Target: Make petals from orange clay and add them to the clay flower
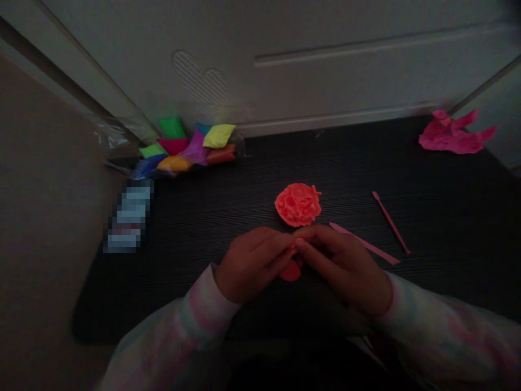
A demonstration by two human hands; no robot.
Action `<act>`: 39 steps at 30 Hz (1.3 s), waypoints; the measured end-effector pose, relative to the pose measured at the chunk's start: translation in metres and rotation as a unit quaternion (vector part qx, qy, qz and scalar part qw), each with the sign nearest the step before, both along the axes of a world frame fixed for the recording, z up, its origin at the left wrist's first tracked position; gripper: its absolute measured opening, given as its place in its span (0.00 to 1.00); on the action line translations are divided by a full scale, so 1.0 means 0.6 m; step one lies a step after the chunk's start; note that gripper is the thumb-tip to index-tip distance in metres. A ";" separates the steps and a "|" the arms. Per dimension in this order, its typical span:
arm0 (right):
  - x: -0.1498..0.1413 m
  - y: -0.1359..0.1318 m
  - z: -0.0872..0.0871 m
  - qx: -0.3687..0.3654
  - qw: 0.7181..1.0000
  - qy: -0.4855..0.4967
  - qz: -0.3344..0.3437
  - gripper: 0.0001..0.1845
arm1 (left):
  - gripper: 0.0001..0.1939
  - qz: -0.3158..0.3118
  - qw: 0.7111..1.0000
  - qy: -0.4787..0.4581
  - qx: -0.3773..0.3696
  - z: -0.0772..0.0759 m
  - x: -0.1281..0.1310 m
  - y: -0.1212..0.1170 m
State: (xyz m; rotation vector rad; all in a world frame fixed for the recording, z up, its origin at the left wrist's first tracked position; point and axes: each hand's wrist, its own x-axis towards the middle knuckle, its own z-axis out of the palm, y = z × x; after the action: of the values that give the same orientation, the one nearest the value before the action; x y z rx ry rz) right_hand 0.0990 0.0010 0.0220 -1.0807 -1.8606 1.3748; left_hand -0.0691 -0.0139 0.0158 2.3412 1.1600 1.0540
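Observation:
My left hand [258,260] and my right hand [340,263] meet over the dark table, fingertips pinched together on a small piece of orange-red modelling clay [299,242]. Most of that piece is hidden by the fingers. Just below the fingertips shows a flat, rounded orange-red clay piece [290,271]; whether it lies on the table or joins the pinched piece I cannot tell. Beyond my hands sits a bowl-like orange-red clay shape [298,205] filled with small clay bits. A flat pink modelling tool [366,244] lies partly behind my right hand.
A thin pink modelling tool [391,222] lies on the black table [195,212] at the right. Colourful clay packets [195,145] in clear plastic lie at the back left, near a blurred-out object [130,217]. Crumpled pink material [453,133] rests at the back right. A pale panel [325,70] stands behind.

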 end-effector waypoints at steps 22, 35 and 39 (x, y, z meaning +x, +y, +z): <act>0.007 -0.002 0.018 0.071 0.996 0.007 0.056 0.03 | 0.08 -0.011 0.793 -0.403 -0.458 0.018 -0.001 0.005; 0.004 -0.004 0.008 0.137 0.989 -0.037 0.034 0.02 | 0.04 0.008 0.972 -0.110 -0.209 0.015 0.001 -0.009; 0.002 -0.005 0.012 0.127 0.990 -0.026 0.048 0.03 | 0.00 -0.006 0.992 -0.058 -0.113 0.015 0.003 -0.011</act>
State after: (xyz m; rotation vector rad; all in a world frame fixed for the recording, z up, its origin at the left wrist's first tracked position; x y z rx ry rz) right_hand 0.1003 -0.0021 0.0290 -0.9178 -2.0827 1.1312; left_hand -0.0671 -0.0204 0.0249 2.0835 1.1559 0.9852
